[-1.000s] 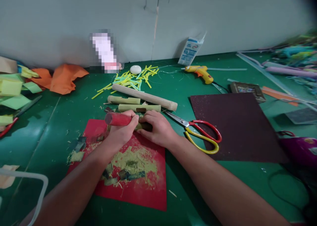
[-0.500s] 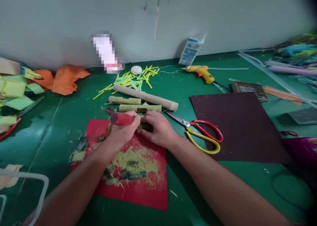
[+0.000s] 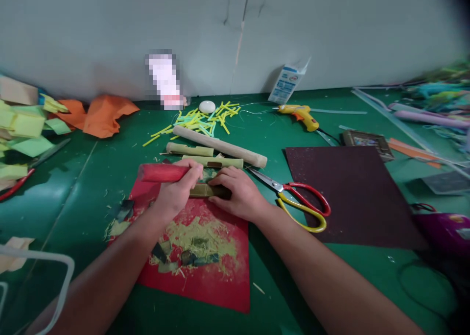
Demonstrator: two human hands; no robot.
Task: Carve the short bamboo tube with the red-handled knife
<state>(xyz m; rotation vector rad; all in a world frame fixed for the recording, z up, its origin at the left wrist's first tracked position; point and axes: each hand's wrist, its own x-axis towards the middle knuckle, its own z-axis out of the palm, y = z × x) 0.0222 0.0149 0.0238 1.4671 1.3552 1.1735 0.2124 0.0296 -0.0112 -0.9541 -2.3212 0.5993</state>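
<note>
My left hand (image 3: 175,194) is closed around a thick red handle (image 3: 159,173), which now lies almost level and points left; the tool's working end is hidden by my fingers. My right hand (image 3: 238,194) presses a short bamboo piece (image 3: 200,190) down at its right end, near the top of a red sheet (image 3: 231,293). Pale shavings (image 3: 205,234) and dark green bamboo chips (image 3: 188,257) lie scattered over that sheet. Just beyond my hands are two notched bamboo pieces (image 3: 235,163) and a longer pale wooden rod (image 3: 235,151).
Right of my hands lie large scissors (image 3: 282,185), partly on a dark sheet (image 3: 352,198). A yellow glue gun (image 3: 303,115), a milk carton (image 3: 288,84) and cut yellow straws (image 3: 191,122) sit farther back. Orange paper (image 3: 108,117) and folded green paper (image 3: 27,124) are at left.
The red handle has swung down to the left, from pointing toward me to lying nearly flat. More of the bamboo piece shows between my hands. The view has shifted slightly.
</note>
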